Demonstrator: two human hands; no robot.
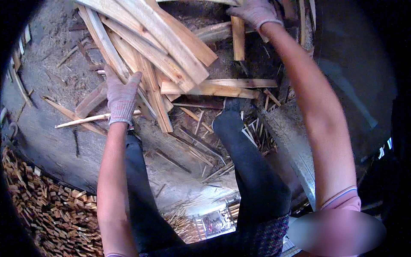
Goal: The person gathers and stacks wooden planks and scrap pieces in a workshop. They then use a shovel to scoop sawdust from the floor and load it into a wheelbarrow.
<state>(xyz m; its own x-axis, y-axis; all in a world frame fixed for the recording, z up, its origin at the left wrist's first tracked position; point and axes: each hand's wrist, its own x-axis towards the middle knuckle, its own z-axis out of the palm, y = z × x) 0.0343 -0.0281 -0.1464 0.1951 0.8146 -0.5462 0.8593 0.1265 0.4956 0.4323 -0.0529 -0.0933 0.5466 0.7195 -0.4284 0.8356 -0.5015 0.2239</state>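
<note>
While the left hand (121, 95) is closed around one long board (105, 42) at the left edge of the wood pile (171, 50), wide grey ground (47, 139) gives room beside it. The right hand (257, 13) is at the top edge of the view, over one short board (238, 45), but I cannot tell if it grips it. Two more boards (214, 89) lie sideways just past the right foot (233, 105).

Lumber workshop, loose planks (169, 40), scattered scraps (173, 161), piled cut wood (55, 214)
</note>
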